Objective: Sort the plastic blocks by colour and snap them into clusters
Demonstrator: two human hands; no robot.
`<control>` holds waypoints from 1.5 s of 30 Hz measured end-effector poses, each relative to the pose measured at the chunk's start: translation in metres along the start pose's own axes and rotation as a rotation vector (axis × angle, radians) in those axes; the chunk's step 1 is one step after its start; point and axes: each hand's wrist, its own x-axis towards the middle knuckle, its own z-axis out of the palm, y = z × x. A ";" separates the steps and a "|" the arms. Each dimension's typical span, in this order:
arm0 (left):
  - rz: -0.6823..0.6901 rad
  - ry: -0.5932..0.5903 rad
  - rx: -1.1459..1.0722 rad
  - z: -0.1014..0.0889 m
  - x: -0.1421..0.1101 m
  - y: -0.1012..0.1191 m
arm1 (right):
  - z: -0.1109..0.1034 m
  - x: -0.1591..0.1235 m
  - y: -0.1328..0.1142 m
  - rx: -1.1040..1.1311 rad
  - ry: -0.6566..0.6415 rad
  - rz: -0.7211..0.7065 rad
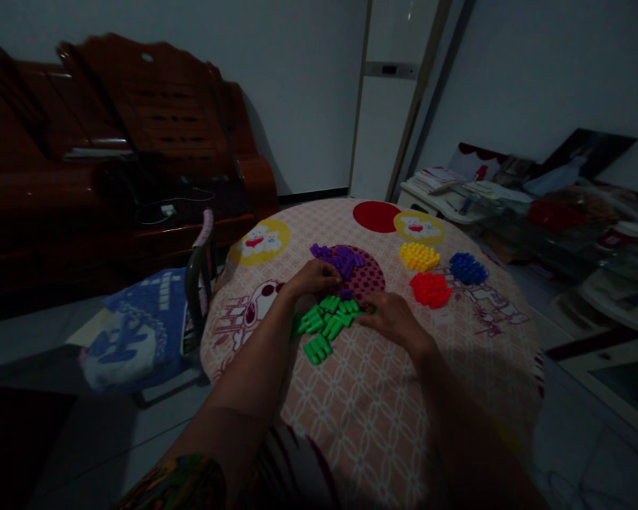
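Green plastic building blocks (325, 320) lie in a loose pile in front of me on the round table. Just beyond them is a heap of purple building blocks (345, 262). My left hand (315, 277) is between the two piles, beside the purple one. Its fingers are curled, and what they hold, if anything, is hidden. At the right edge of the green pile, my right hand (389, 316) has its thumb and fingers closed on what looks like a green block. To the right stand compact clusters of yellow blocks (419, 256), red blocks (430, 290) and blue blocks (468, 268).
A patterned cloth (372, 397) covers the table. At the left is a folding chair (199, 273) with a blue cloth (149, 326) over it. Behind stands a wooden sofa (159, 106). A cluttered glass side table (553, 227) is at the right.
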 end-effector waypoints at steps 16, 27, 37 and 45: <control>-0.102 -0.058 -0.217 0.002 0.002 -0.011 | -0.077 -0.056 0.137 0.798 1.153 0.620; -0.144 -0.062 -0.264 0.002 0.000 -0.013 | -0.049 -0.057 0.178 0.167 0.963 0.946; -0.112 -0.065 -0.254 0.003 0.000 -0.015 | -0.052 -0.061 0.173 0.085 0.908 1.007; -0.098 -0.050 -0.220 0.002 0.002 -0.010 | -0.058 -0.036 0.093 -0.119 0.986 0.661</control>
